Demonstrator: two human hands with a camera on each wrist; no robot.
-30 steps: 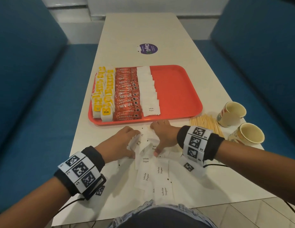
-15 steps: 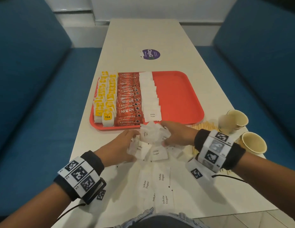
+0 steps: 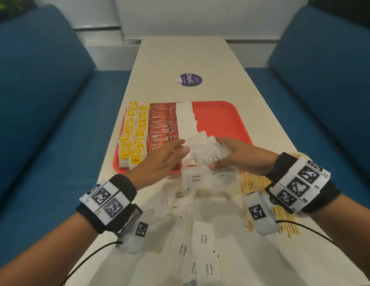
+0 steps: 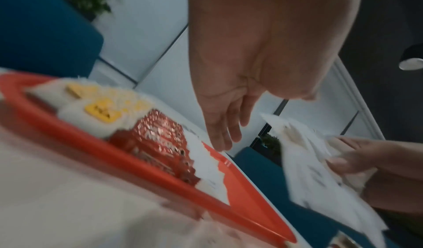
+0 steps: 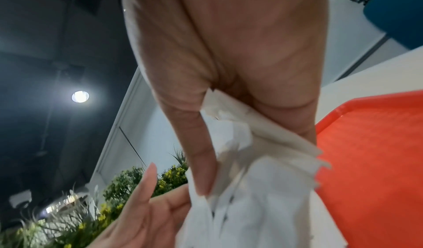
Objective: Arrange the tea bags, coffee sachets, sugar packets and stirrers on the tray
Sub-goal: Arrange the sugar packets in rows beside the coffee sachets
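Observation:
The red tray (image 3: 221, 120) holds rows of yellow tea bags (image 3: 134, 131), red coffee sachets (image 3: 161, 129) and white sugar packets (image 3: 186, 118). Over its near edge my right hand (image 3: 223, 155) grips a fanned bunch of sugar packets (image 3: 204, 149), thumb below and fingers above. One packet (image 3: 196, 178) hangs at the bottom of the bunch. My left hand (image 3: 180, 147) is beside the bunch with straight fingers and holds nothing. The left wrist view shows that hand (image 4: 224, 134) open above the tray (image 4: 91, 143). In the right wrist view the thumb (image 5: 201, 152) presses on the packets (image 5: 251, 179).
Several loose sugar packets (image 3: 202, 238) lie on the white table near its front edge. Wooden stirrers (image 3: 252, 182) lie in a heap under my right wrist. A purple round sticker (image 3: 190, 80) is beyond the tray. Blue sofas (image 3: 35, 100) flank the table.
Both hands gathered sugar packets off the table and rose toward the tray's near edge. My left hand has opened; the bunch now sits in my right hand.

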